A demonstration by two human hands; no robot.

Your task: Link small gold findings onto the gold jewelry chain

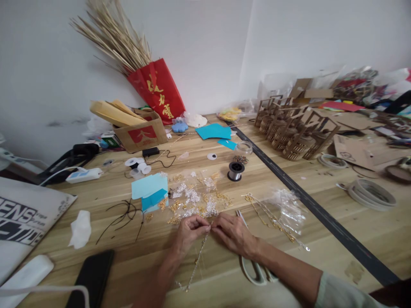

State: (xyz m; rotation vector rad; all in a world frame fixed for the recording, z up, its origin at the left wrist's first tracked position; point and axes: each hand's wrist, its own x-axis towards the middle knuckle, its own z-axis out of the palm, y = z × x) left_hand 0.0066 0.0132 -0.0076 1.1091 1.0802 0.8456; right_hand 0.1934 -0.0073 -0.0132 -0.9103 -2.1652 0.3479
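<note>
My left hand (pixel 192 231) and my right hand (pixel 231 233) meet fingertip to fingertip over the wooden table. Between their pinched fingers is the upper end of a silver beaded chain (pixel 201 252), which hangs down and trails onto the tabletop. Which fingers bear the chain's weight is hard to see, as the tips are tiny and close together. Just beyond the hands lie heaps of gold and silver beads (pixel 192 196), some in small clear bags. Partly under my right wrist rests a pair of scissors (pixel 253 269). Gold chains (pixel 268 218) lie to the right.
A wire spool (pixel 236 171) stands behind the beads. Blue paper sheets (pixel 150 188), black cord (pixel 123 218) and a black phone (pixel 91 278) lie left. Clear plastic bags (pixel 287 209) lie right, before a dark strip (pixel 298 192). Small wooden lantern-like baskets (pixel 295 128) stand at back right.
</note>
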